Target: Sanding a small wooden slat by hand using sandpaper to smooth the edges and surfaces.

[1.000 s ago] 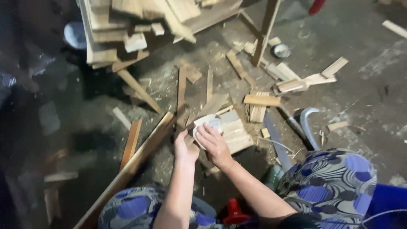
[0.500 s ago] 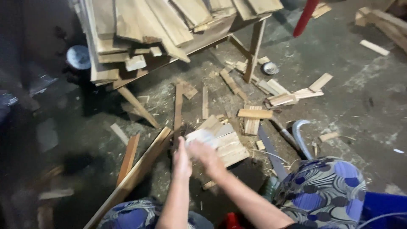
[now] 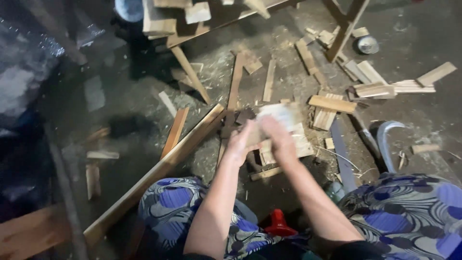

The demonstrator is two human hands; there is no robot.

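Dirty grey floor (image 3: 120, 96) with bits of wood lying all over it.

I see my left hand (image 3: 240, 142) and my right hand (image 3: 279, 135) close together, both touching a pale flat piece (image 3: 279, 113) just above a small stack of boards (image 3: 298, 144). They are blurry, so I cannot tell how tight they grip. One long plank (image 3: 159, 168) leans by my left knee.
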